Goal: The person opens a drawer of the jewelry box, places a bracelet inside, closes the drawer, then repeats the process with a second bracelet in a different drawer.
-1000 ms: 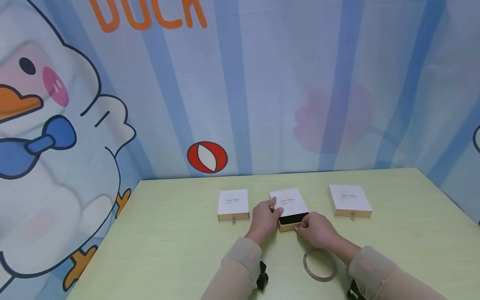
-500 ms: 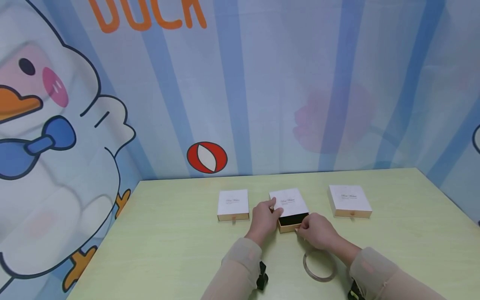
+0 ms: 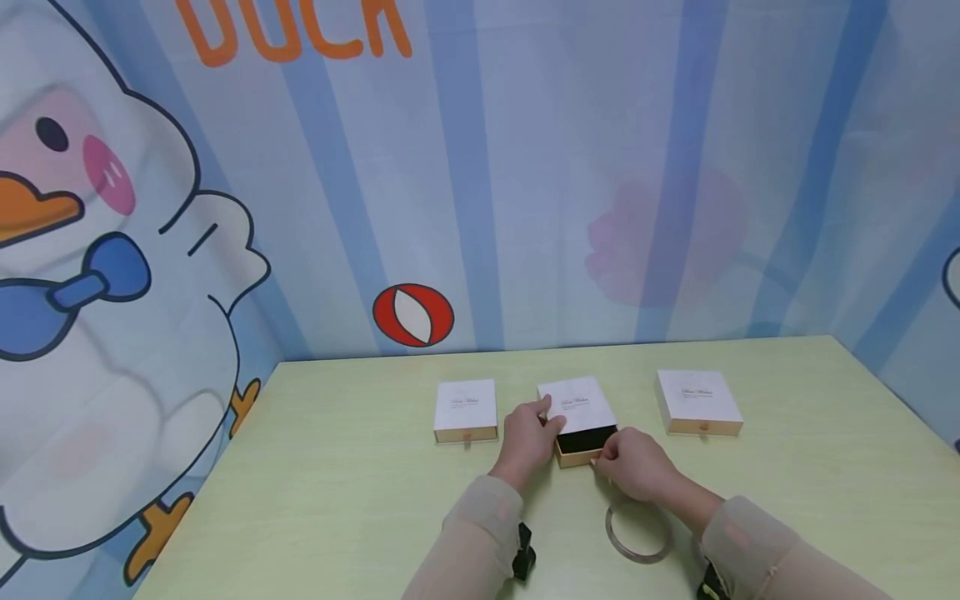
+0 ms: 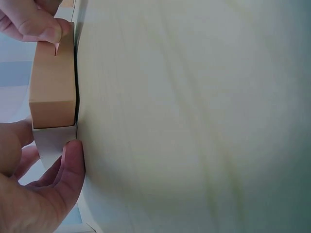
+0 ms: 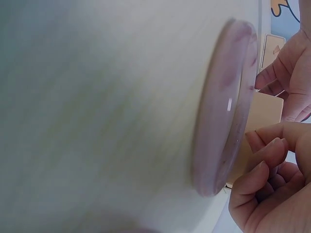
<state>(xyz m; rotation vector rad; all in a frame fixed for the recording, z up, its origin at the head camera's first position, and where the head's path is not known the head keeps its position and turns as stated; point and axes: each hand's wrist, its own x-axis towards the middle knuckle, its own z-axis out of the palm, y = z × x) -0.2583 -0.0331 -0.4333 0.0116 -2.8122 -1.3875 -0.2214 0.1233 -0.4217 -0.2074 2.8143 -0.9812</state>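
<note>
In the head view, the middle of three white drawer boxes (image 3: 576, 403) has its tan drawer (image 3: 576, 458) part way out, showing a black inside. My left hand (image 3: 525, 442) grips the left side of its white sleeve, thumb at the front corner. At the drawer front, my right hand (image 3: 637, 462) pinches the small ribbon pull tab (image 4: 57, 47), seen between the fingertips in the left wrist view. A pale lilac bangle (image 5: 223, 97) with darker purple patches lies flat on the table, nearer me and just below the right hand.
Another white drawer box (image 3: 465, 402) sits left of the middle one, and a third box (image 3: 697, 396) to the right, both with drawers in. The pale wooden table (image 3: 360, 467) ends at a blue striped cloth backdrop (image 3: 525, 167) with a cartoon duck.
The tan drawer has slid slightly further out towards me, with the right hand moving slightly along with it. The left hand, sleeve and bangle have stayed in place.
</note>
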